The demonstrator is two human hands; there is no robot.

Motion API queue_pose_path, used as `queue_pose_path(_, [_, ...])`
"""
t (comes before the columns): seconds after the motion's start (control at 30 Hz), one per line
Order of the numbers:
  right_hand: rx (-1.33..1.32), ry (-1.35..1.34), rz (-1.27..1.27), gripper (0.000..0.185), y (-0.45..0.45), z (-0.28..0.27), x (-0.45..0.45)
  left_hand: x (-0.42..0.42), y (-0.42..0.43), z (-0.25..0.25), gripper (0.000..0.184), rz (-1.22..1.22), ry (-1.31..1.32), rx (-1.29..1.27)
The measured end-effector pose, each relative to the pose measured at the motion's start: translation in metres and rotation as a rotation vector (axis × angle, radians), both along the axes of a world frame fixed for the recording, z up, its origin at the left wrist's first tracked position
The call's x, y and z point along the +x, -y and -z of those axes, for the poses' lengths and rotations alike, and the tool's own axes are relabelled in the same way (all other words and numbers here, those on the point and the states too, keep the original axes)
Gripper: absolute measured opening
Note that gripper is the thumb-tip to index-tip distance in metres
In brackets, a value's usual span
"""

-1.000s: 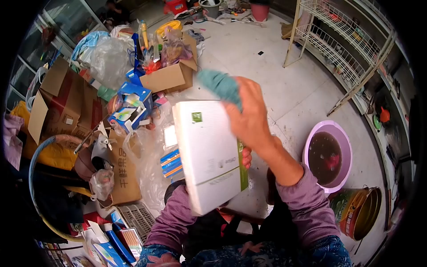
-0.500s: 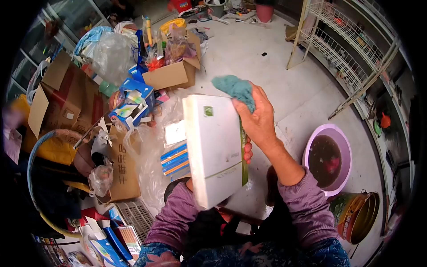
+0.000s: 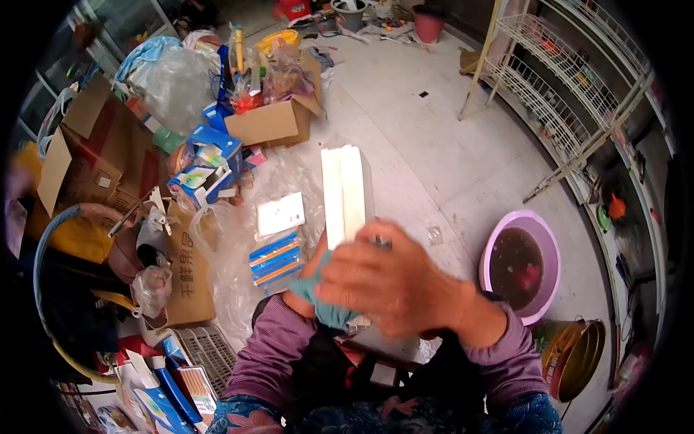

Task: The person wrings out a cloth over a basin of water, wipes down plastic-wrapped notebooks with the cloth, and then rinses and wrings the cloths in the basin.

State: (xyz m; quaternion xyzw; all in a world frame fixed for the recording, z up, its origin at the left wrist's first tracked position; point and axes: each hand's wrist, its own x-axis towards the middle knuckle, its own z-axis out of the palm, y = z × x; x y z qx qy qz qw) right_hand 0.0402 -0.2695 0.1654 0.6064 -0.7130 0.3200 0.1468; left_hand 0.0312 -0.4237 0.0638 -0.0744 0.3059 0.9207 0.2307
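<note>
Clutching teal cloth [image 3: 331, 304], the curled right hand [image 3: 397, 282] has the white pack [image 3: 343, 192] jutting out ahead.

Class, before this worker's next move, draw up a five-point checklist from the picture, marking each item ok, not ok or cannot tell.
1. Teal cloth in the right hand's grip: ok, bunched under the fingers.
2. Pale edge of the package facing the camera: ok.
3. Left hand's grip on the package: cannot tell, mostly hidden behind the right hand and cloth.
4. Clean water in the purple basin: not ok, it looks murky.
5. Clear floor left of the package: not ok, a notebook and blue packs lie there.
</note>
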Motion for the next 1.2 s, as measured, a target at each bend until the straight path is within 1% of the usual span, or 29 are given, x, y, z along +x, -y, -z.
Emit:
queue_pose_path(0.03, [0.011, 0.013, 0.007, 0.037, -0.002, -0.002, -0.009, -0.002, -0.005, 0.001, 0.05, 0.005, -0.005, -0.001])
queue_pose_path(0.17, [-0.295, -0.047, 0.22, 0.034, -0.008, -0.01, -0.059, -0.019, -0.03, 0.004, 0.05, -0.004, -0.04, 0.019])
queue_pose_path(0.23, [-0.318, 0.0, 0.338, 0.03, -0.007, -0.008, -0.069, -0.022, -0.035, 0.004, 0.051, -0.007, -0.056, 0.021])
queue_pose_path(0.27, [-0.321, 0.004, 0.337, 0.03, -0.006, -0.004, -0.069, -0.023, -0.035, 0.002, 0.051, -0.013, -0.059, 0.021])
queue_pose_path(0.33, [-0.219, -0.01, 0.255, 0.039, -0.002, 0.004, -0.064, -0.022, -0.029, 0.001, 0.051, -0.029, -0.064, 0.015])
queue_pose_path(0.37, [-0.218, -0.011, 0.246, 0.039, 0.002, 0.006, -0.053, -0.019, -0.023, 0.001, 0.051, -0.034, -0.053, 0.01])
queue_pose_path(0.43, [-0.167, 0.146, 0.116, 0.04, 0.012, 0.01, -0.022, -0.006, -0.007, 0.001, 0.051, -0.028, -0.016, 0.007])
queue_pose_path(0.47, [-0.167, 0.146, 0.111, 0.04, 0.011, 0.008, -0.013, 0.002, 0.001, 0.002, 0.051, -0.028, -0.002, 0.002])
queue_pose_path(0.53, [0.01, 0.216, -0.071, 0.043, 0.006, 0.0, -0.001, 0.01, 0.011, 0.004, 0.052, -0.042, 0.005, -0.002])
queue_pose_path(0.57, [0.008, 0.217, -0.075, 0.043, 0.004, 0.0, -0.002, 0.008, 0.016, 0.006, 0.052, -0.07, -0.001, -0.025])
queue_pose_path(0.6, [-0.094, 0.379, -0.213, 0.041, 0.001, 0.0, -0.005, 0.002, 0.018, 0.011, 0.052, -0.117, -0.014, -0.059])
queue_pose_path(0.63, [-0.194, 0.54, -0.353, 0.04, -0.004, 0.0, -0.009, -0.01, 0.021, 0.022, 0.052, -0.198, -0.043, -0.147])
queue_pose_path(0.67, [-0.313, 0.626, -0.42, 0.037, -0.013, 0.002, -0.02, -0.021, 0.025, 0.035, 0.052, -0.254, -0.062, -0.147])
queue_pose_path(0.7, [-0.408, 0.915, -0.313, 0.039, -0.024, 0.007, -0.024, -0.037, 0.036, 0.056, 0.052, -0.174, 0.035, 0.186])
queue_pose_path(0.73, [-0.5, 1.201, -0.194, 0.043, -0.034, 0.011, -0.028, -0.028, 0.031, 0.028, 0.048, -0.145, -0.171, 0.33])
queue_pose_path(0.77, [-0.588, 1.372, -0.155, 0.043, -0.033, 0.016, -0.031, -0.018, 0.024, 0.0, 0.044, -0.114, -0.378, 0.471])
queue_pose_path(0.8, [-0.699, 1.537, -0.113, 0.043, -0.033, 0.02, -0.034, -0.019, 0.022, -0.005, 0.044, -0.232, -0.281, 0.383])
queue_pose_path(0.83, [-0.777, 1.645, -0.072, 0.046, -0.028, 0.032, -0.039, -0.021, 0.022, -0.009, 0.045, -0.349, -0.183, 0.294])
queue_pose_path(0.87, [-0.857, 1.756, -0.025, 0.049, -0.022, 0.047, -0.043, -0.02, 0.021, -0.013, 0.045, -0.352, -0.182, 0.291])
queue_pose_path(0.9, [-0.941, 1.868, 0.028, 0.053, -0.018, 0.062, -0.045, -0.02, 0.019, -0.016, 0.045, -0.407, -0.226, 0.328])
queue_pose_path(0.93, [-0.85, 1.902, 0.046, 0.055, -0.013, 0.074, -0.043, -0.02, 0.018, -0.017, 0.046, -0.458, -0.272, 0.366])
queue_pose_path(0.97, [-0.854, 1.902, 0.047, 0.055, -0.008, 0.08, -0.041, -0.021, 0.017, -0.016, 0.046, -0.456, -0.27, 0.365])
queue_pose_path(1.03, [-0.703, 1.981, -0.137, 0.06, 0.007, 0.079, -0.036, -0.022, 0.017, -0.013, 0.045, -0.472, -0.394, 0.322])
queue_pose_path(1.07, [-0.708, 2.017, -0.243, 0.061, 0.006, 0.072, -0.034, -0.023, 0.017, -0.011, 0.045, -0.473, -0.392, 0.323])
queue_pose_path(1.1, [-0.71, 2.019, -0.242, 0.061, 0.006, 0.076, -0.035, -0.023, 0.017, -0.009, 0.046, -0.449, -0.431, 0.329])
queue_pose_path(1.13, [-0.72, 2.072, -0.32, 0.059, 0.005, 0.084, -0.036, -0.024, 0.019, -0.006, 0.046, -0.424, -0.469, 0.335])
queue_pose_path(1.17, [-0.73, 2.123, -0.399, 0.059, 0.005, 0.092, -0.037, -0.027, 0.022, 0.0, 0.046, -0.421, -0.466, 0.334])
queue_pose_path(1.2, [-0.736, 2.123, -0.398, 0.059, 0.007, 0.097, -0.036, -0.03, 0.025, 0.004, 0.045, -0.379, -0.417, 0.335])
